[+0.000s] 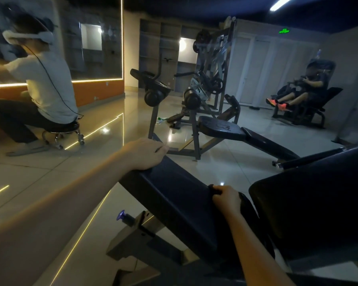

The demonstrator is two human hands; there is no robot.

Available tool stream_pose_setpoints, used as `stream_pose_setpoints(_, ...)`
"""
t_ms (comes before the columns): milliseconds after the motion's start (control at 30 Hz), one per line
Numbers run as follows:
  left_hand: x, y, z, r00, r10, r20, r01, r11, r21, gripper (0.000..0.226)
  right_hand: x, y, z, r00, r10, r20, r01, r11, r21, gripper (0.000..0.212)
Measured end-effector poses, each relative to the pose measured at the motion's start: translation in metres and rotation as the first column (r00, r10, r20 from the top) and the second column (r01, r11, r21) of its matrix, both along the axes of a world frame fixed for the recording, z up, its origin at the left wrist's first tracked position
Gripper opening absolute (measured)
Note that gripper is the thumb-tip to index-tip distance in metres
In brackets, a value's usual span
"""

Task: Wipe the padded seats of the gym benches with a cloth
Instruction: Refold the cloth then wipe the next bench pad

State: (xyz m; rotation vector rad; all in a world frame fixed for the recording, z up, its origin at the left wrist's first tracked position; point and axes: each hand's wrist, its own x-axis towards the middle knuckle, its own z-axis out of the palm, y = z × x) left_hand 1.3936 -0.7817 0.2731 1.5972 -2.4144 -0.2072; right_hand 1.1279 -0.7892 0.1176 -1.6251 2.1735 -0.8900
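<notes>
- holds the far end of the pad [174, 195] with the left hand [145, 154], fingers curled over its edge.
- clenches a dark cloth [213, 189] in the right hand [225, 198], pressed onto the pad's near part, just beside the seat [308, 203].
- seems mid-wipe on this bench; impossible to judge from sheen how much of the pad is done; probably leaves the seat and the far bench [221, 127] to do.
- hard to make out the cloth: dark on dark padding, mostly under fingers; left fingertips hidden behind the pad end; seat cut off at right.
</notes>
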Motion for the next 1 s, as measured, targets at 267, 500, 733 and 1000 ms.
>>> stream_pose_setpoints(267,0.002,-0.009,-0.001,0.998,-0.027,0.063,0.027,1.0,0.003,0.043,0.005,0.053,-0.01,0.984,0.181,0.0,-0.18,0.979,-0.101,0.049)
stream_pose_setpoints(500,-0.009,-0.018,-0.005,0.892,-0.062,0.447,0.071,0.998,-0.003,0.059,0.003,-0.015,0.002,0.989,0.132,-0.072,-0.136,0.989,-0.051,0.044)
stream_pose_setpoints(733,-0.032,-0.013,-0.009,0.864,-0.291,0.41,0.273,0.956,0.104,0.036,0.002,-0.005,0.001,0.988,0.154,-0.033,-0.156,0.986,-0.054,0.046)
stream_pose_setpoints(1000,-0.054,-0.025,-0.03,0.885,-0.327,0.331,0.297,0.945,0.139,0.033,0.005,0.065,-0.012,0.975,0.222,0.0,-0.219,0.963,-0.154,0.053)
